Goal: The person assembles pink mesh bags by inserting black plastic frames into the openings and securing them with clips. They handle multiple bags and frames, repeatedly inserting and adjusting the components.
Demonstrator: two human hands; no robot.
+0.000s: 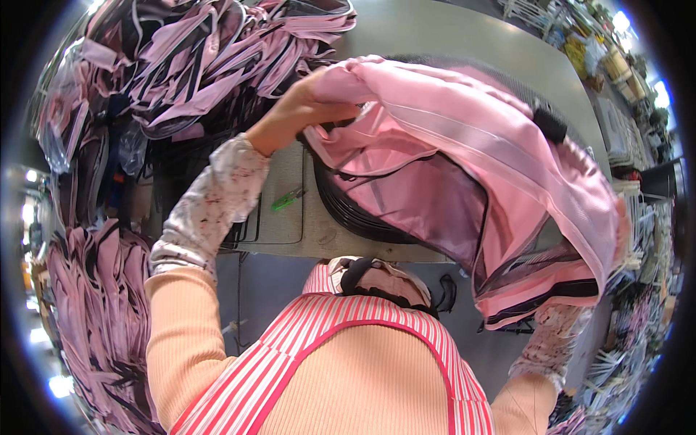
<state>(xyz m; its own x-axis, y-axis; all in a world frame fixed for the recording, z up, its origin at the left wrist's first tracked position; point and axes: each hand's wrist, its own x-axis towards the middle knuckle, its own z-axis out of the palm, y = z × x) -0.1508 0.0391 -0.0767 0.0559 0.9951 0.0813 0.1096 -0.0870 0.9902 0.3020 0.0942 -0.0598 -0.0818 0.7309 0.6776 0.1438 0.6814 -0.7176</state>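
My left hand [291,114] grips the upper left end of a pink fabric piece [467,114] with black mesh, pale piping and dark trim. The piece is held raised over the table, its hollow inside turned partly towards me. At its far right edge shows a little of my right hand [621,225], holding the cloth from outside; most of that hand is hidden behind the fabric. Below the piece, a stack of curved black frames [359,220] lies at the table's near edge. Green-handled thread snips [287,200] rest left of the stack.
Heaped pink and black sewn pieces [217,60] cover the far left of the table [435,27]. More folded pink pieces [103,315] stand at my left. Thin black wire frames [255,217] lie beneath my left forearm. Racks and bundled goods [625,130] line the right side.
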